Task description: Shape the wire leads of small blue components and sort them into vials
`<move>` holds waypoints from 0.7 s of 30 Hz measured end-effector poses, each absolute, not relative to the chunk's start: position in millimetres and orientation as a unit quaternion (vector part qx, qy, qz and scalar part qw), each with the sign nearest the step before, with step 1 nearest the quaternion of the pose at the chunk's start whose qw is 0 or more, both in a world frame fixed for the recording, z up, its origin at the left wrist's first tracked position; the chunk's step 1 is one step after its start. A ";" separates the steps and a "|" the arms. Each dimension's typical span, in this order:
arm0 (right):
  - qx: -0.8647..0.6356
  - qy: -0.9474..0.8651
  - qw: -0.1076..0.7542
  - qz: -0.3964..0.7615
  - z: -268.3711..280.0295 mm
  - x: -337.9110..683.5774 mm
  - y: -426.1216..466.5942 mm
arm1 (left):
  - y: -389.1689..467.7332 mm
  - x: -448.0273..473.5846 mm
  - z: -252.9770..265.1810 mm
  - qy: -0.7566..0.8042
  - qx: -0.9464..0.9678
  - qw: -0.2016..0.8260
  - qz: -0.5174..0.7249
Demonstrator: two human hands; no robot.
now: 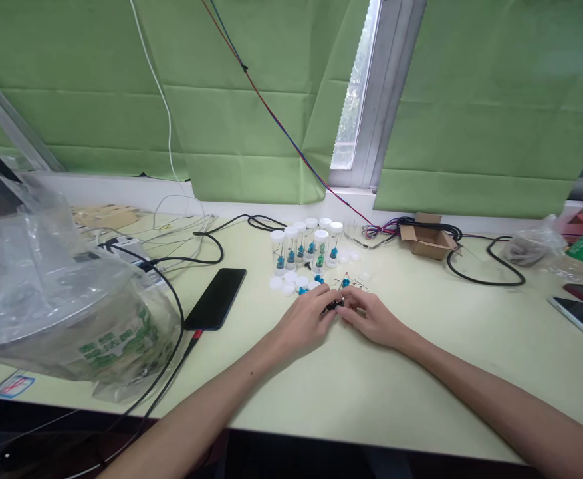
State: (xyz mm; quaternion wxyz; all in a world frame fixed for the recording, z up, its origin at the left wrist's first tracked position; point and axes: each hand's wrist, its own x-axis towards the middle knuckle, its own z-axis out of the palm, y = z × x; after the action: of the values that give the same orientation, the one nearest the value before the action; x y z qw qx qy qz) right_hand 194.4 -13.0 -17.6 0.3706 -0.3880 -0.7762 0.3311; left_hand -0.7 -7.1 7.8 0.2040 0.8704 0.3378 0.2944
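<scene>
Left hand [312, 311], head view: fingers bent, thumb and fingertips pinching a small black part [332, 306]. Right hand [369, 315]: thumb and forefinger appear closed on the part's opposite end, so the 2 hands share the grip. The part sits between the fingertips, low over the pale table [401, 386], near blue pieces [303, 291] and white caps [289, 289], with capped clear vials [278, 256] standing behind. Whether it rests on the surface cannot be determined; the fingers cover most of it, and its full outline is not readable. Handling assessment, by judgement: light, likely rigid, probably hard plastic or metal, with little surface to grip, so it could twist or slip out between fingertips. Any thin projections may bend or snap; none can be confirmed. Recommended hold: thumb and forefinger of each hand on opposite ends, pressure light and even, leaving the middle free of fingers.
</scene>
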 end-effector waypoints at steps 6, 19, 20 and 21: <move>-0.394 -0.773 0.367 0.336 -16.7 194.3 -12.7 | -8.0 0.0 6.3 0.336 0.869 0.210 0.297; -0.395 -0.778 0.369 0.321 -16.9 193.8 -12.7 | -7.0 0.2 7.8 0.339 0.870 0.204 0.294; -0.390 -0.779 0.369 0.324 -17.4 194.3 -12.7 | -6.9 0.2 7.8 0.340 0.870 0.203 0.294; -0.388 -0.779 0.369 0.326 -17.8 194.6 -12.8 | -6.9 0.1 7.9 0.340 0.870 0.203 0.295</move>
State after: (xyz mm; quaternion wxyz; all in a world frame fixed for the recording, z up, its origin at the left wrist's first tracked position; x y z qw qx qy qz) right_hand 194.6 -12.8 -17.8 0.3690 -0.3878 -0.7793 0.3257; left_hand 0.1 -6.9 7.9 0.2029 0.8697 0.3400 0.2947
